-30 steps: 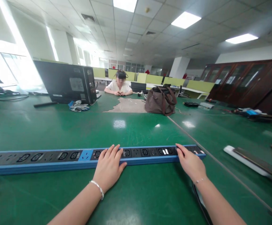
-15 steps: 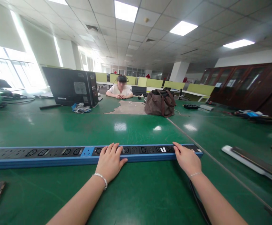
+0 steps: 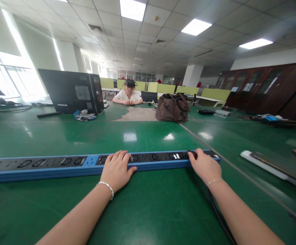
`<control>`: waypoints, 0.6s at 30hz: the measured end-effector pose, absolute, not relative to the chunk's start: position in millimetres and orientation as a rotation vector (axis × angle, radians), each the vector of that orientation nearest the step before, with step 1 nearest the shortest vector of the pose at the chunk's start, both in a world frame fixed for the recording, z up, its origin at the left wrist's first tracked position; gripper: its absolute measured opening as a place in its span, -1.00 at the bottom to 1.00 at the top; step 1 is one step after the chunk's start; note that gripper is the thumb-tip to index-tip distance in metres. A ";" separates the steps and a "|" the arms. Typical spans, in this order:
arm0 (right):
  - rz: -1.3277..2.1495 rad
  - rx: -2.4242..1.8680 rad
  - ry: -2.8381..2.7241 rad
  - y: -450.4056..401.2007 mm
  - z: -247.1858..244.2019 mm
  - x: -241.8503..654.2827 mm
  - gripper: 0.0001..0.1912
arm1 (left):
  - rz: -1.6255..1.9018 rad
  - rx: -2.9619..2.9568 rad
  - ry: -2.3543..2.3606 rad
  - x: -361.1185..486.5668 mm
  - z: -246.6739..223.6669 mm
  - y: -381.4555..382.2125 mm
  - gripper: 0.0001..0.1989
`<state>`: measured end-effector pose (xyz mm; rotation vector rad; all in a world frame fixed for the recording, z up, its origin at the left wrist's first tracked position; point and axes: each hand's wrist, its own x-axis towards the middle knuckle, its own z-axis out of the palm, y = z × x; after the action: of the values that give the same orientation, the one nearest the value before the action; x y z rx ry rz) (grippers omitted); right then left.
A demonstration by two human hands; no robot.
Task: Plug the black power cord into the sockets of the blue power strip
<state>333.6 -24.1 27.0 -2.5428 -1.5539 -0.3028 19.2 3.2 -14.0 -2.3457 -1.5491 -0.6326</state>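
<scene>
Blue-edged, one power strip [image 3: 90, 160] lies short of the worktop's [image 3: 150, 200] far edge, left end cut off. The left hand [image 3: 116, 172] rests unclenched on it; the right hand [image 3: 206, 166] grips one black plug [image 3: 193, 154], prongs hidden.

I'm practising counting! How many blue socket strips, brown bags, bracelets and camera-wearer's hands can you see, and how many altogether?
Blue socket strip: 1
Brown bag: 1
Bracelets: 2 (left bracelet, right bracelet)
Hands: 2 (left hand, right hand)
Total: 6
</scene>
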 end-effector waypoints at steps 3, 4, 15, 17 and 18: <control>-0.323 -2.575 -1.594 -24.1 28.6 334.2 -0.53 | -0.624 -2.344 -1.524 17.7 -15.0 5.6 -0.52; -0.328 -2.582 -1.610 -24.2 28.9 334.2 -0.54 | -0.624 -2.341 -1.524 17.7 -15.3 6.1 -0.51; -0.372 -2.561 -1.687 -25.4 29.7 334.1 -0.57 | -0.658 -2.326 -1.526 18.8 -15.9 6.0 -0.53; -0.375 -2.567 -1.686 -25.0 29.1 334.5 -0.58 | -0.655 -2.323 -1.527 18.7 -16.0 6.0 -0.53; -0.378 -2.566 -1.691 -24.7 28.8 334.7 -0.58 | -0.653 -2.322 -1.528 18.8 -16.0 6.0 -0.53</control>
<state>334.7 -24.7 28.8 -2.5664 -1.6906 -0.3783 18.8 6.0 -16.0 -2.3223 -1.5278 -0.6532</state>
